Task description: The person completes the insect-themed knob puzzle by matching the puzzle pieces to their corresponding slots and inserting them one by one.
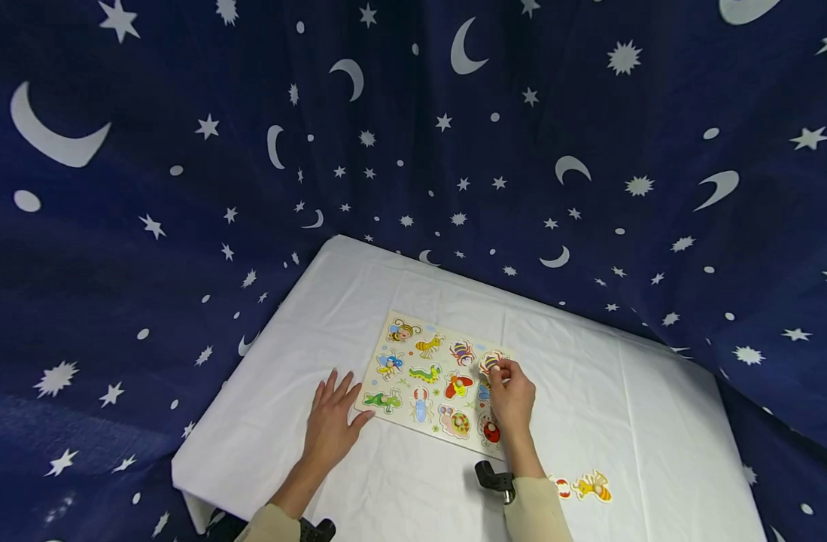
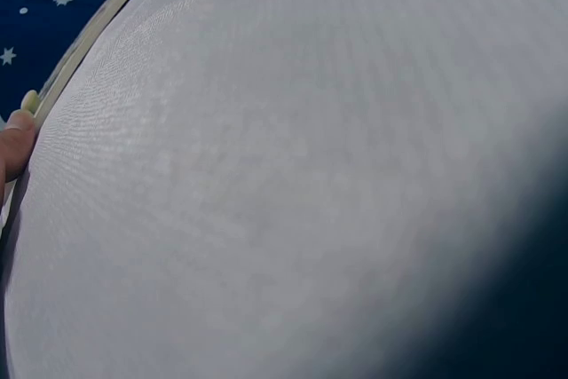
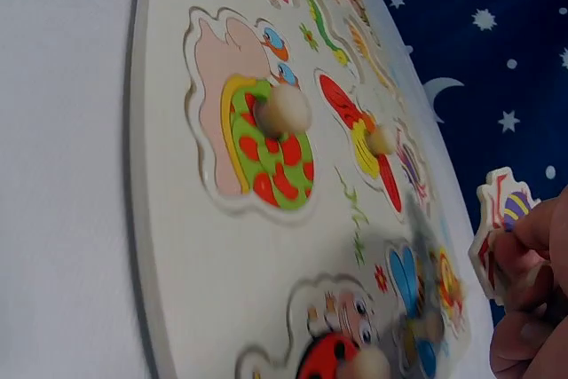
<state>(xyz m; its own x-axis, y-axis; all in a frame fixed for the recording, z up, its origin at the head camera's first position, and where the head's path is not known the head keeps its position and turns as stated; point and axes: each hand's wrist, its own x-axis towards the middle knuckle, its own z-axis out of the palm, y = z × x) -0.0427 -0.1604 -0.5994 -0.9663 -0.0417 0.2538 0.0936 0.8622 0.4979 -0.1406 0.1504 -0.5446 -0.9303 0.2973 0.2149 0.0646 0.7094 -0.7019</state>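
Note:
My right hand (image 1: 513, 395) pinches a spider puzzle piece (image 3: 495, 219) with purple and yellow stripes, raised above the board's far right part. Below it lies the wooden insect puzzle board (image 3: 160, 246), next to a printed spider picture (image 1: 463, 352). Pieces with round knobs sit in the board, among them a snail piece (image 3: 266, 139) and a ladybird piece (image 1: 491, 430). My left hand (image 1: 333, 423) lies at the board's near left corner with its fingers extended. Its thumb (image 2: 18, 135) touches the board's edge, while its other fingers are out of the left wrist view.
An ant-like yellow piece (image 1: 593, 487) and a red-and-white piece (image 1: 562, 488), partly hidden by the right sleeve (image 1: 536, 512), lie on the white-covered table (image 1: 657, 421). A dark blue curtain (image 1: 413, 90) with stars and moons hangs behind the table.

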